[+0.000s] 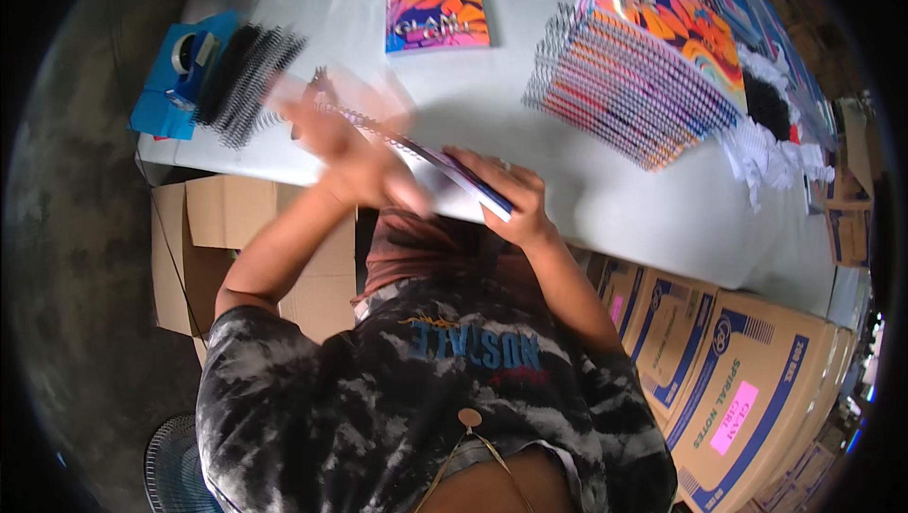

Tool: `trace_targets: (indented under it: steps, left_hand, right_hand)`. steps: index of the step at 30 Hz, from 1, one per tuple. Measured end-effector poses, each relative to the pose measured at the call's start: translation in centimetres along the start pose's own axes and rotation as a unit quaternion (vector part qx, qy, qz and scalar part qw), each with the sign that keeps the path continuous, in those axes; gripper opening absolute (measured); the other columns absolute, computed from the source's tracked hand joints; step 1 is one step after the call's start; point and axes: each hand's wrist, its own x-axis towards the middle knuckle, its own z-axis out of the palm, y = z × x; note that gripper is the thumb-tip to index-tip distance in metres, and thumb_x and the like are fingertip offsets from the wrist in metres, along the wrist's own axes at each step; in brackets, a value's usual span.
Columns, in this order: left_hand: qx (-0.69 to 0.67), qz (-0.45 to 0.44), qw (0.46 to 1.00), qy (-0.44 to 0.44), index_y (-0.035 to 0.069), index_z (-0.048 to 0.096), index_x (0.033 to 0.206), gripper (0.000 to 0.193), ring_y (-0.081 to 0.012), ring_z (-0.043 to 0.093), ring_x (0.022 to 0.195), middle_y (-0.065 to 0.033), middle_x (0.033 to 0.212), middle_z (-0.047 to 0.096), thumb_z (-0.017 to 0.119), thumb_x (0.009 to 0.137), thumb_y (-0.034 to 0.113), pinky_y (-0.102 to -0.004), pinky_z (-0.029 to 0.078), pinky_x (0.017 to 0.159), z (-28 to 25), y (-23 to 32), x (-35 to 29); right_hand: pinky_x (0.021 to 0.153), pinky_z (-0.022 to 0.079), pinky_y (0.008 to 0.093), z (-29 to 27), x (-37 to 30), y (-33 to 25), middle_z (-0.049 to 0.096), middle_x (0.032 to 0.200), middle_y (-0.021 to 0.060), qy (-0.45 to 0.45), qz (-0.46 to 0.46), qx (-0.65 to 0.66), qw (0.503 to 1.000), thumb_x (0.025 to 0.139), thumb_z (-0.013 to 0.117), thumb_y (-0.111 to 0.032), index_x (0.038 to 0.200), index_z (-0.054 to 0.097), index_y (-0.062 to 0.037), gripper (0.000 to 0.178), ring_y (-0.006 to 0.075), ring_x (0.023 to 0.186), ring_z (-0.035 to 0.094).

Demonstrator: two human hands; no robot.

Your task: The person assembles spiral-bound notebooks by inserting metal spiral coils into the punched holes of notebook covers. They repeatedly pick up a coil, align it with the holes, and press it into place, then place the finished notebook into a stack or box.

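Observation:
My right hand (515, 199) grips a thin spiral notebook (458, 179) by its near right end, tilted above the table's front edge. A wire coil (364, 122) runs along the notebook's upper edge and sticks out past its left end. Smeared by motion, my left hand (342, 146) is at that left end, close to the coil. Its fingers are too blurred to show whether they touch the wire. Just left of it lies a bundle of loose dark spiral coils (248, 87).
A colourful notebook (437, 10) lies flat on the white table (463, 87). To the right rises a tall stack of spiral notebooks (643, 78) beside crumpled white paper (761, 149). A tape roll (182, 53) sits on blue material at the left. Cardboard boxes (747, 390) stand below.

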Motion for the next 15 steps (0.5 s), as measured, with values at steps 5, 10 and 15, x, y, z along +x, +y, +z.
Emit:
trace_targets:
  steps: [5, 10, 15]
  left_hand:
    - [0.157, 0.014, 0.952, 0.261, -0.001, 0.038, 0.128, 0.097, -0.0466, 0.035, 0.117, -0.0280, 0.124, 0.041, 0.043, 0.070, 0.076, -0.0605, 0.024, 0.095, -0.4, 3.4, 2.2]
    - [0.117, -0.087, 0.907, 0.396, -0.002, 0.040, 0.127, 0.102, -0.0483, 0.033, 0.118, -0.0280, 0.124, 0.040, 0.040, 0.066, 0.081, -0.0625, 0.014, 0.098, -3.6, 2.4, 4.1]
    - [0.050, 0.055, 0.940, 0.333, -0.004, 0.036, 0.130, 0.102, -0.0412, 0.025, 0.125, -0.0294, 0.129, 0.034, 0.046, 0.068, 0.076, -0.0606, 0.019, 0.096, -0.7, 4.3, 3.4]
  right_hand:
    - [0.074, 0.051, 0.0338, 0.2, -0.4, 0.6, 0.065, 0.100, 0.0118, 0.022, 0.014, -0.009, 1.000, 0.068, 0.065, 0.003, 0.111, 0.061, -0.0053, 0.044, 0.0260, 0.085, 0.065]
    - [0.075, 0.051, 0.0339, 1.0, -0.2, 0.6, 0.064, 0.101, 0.0131, -0.004, -0.015, -0.005, 1.000, 0.068, 0.062, 0.006, 0.111, 0.060, -0.0042, 0.044, 0.0264, 0.087, 0.064]
    - [0.079, 0.051, 0.0338, 0.8, -0.2, 1.6, 0.064, 0.103, 0.0134, 0.036, 0.051, 0.064, 0.996, 0.067, 0.061, 0.005, 0.112, 0.060, -0.0047, 0.046, 0.0278, 0.091, 0.063]
